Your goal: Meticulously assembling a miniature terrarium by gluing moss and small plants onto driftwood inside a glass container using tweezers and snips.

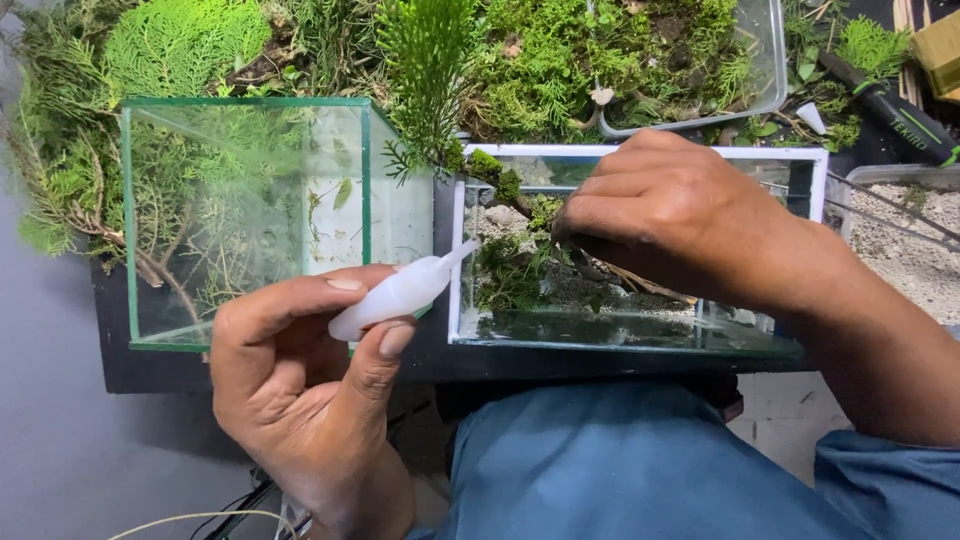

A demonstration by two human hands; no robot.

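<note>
Looks like a hobby terrarium bench, probably someone's home workshop. Two small glass tanks (245, 220) sit on a dark board (270, 365), with heaps of moss (560, 50) and fern cuttings (180, 40) behind, a clear plastic tub (765, 60) of more moss, and a tray of pale sand (905, 250) off to the side.

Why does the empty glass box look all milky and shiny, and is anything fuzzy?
Head view: soft, even light reflects pale off the empty glass box, hazing the greenery behind it. The left hand with the white squeeze bottle looks sharp; the right hand casts a dark shadow into the planted tank. No real blur.
</note>
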